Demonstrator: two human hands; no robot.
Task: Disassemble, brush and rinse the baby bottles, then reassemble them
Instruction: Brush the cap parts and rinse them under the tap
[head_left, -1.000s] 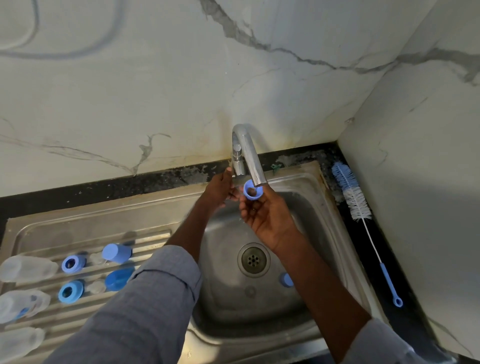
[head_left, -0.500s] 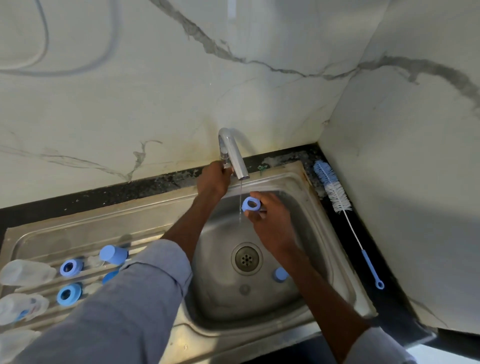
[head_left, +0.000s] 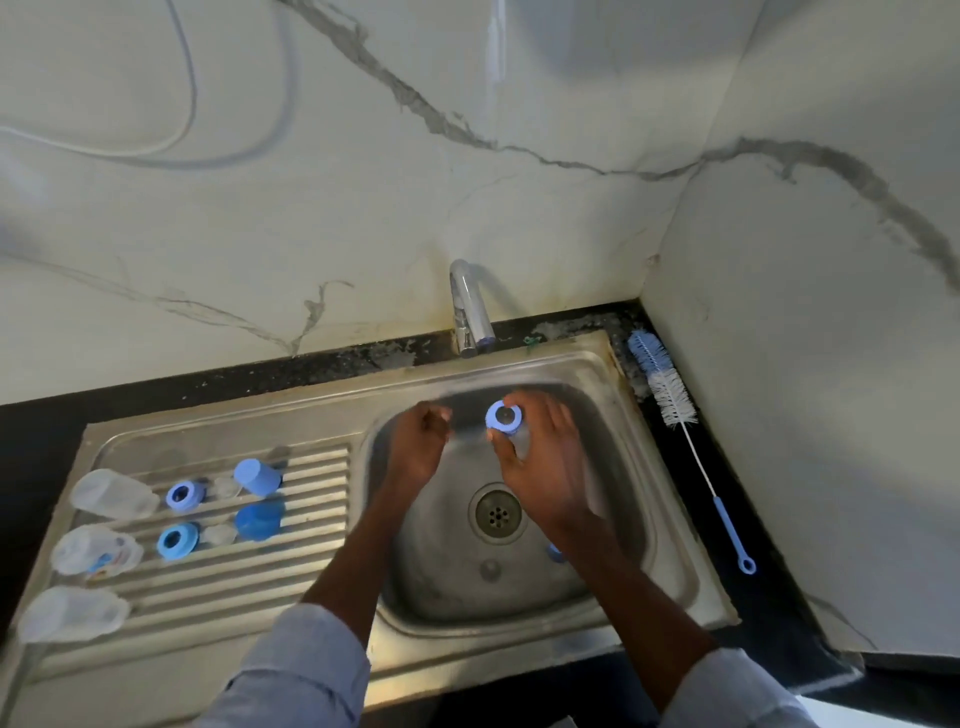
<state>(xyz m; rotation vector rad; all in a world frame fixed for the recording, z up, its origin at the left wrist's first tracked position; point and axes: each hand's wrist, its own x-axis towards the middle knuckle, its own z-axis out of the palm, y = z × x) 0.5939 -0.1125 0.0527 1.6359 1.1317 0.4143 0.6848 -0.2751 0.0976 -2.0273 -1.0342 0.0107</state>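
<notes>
Over the sink, the right hand pinches a blue ring between thumb and fingertips, its hole facing up, just below the tap. The left hand hangs beside it with fingers curled in and holding nothing. On the drainboard lie three clear bottles, two more rings and two caps; the brush lies on the counter, right of the sink.

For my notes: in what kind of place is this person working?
Probably a home kitchen sink corner: a steel sink with a ribbed drainboard, a tap on a marble-look wall, and a bottle brush on the dark counter.
</notes>
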